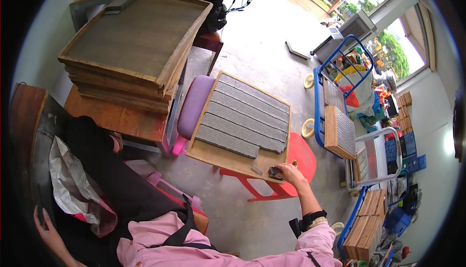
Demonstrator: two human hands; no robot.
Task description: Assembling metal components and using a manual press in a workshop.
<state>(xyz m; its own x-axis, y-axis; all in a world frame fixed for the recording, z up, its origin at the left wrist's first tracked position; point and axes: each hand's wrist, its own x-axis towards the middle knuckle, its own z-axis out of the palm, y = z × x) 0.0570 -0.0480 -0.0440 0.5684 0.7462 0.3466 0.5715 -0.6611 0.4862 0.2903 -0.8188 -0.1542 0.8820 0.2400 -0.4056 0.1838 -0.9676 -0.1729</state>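
A shallow wooden tray [223,158] rests on a red plastic stool [302,155] and a purple-topped seat [195,107]. Rows of small grey ribbed pieces [242,116] fill most of it. At its near right corner, my right hand [291,174] is closed round a small dark grey block [275,172]. Just left of that hand, a short loose grey strip [256,170] lies on the tray's bare wood. Far to the lower left, my left hand [47,233] has its fingers apart beside a dark bench surface [41,155]; nothing shows in it.
Several stacked wooden trays [136,39] stand on a wooden table [116,116] at upper left. A crumpled silvery sack [75,184] lies near my left arm. On the right are blue trolleys [318,107] carrying wooden trays [340,133], with bins and bags along the wall.
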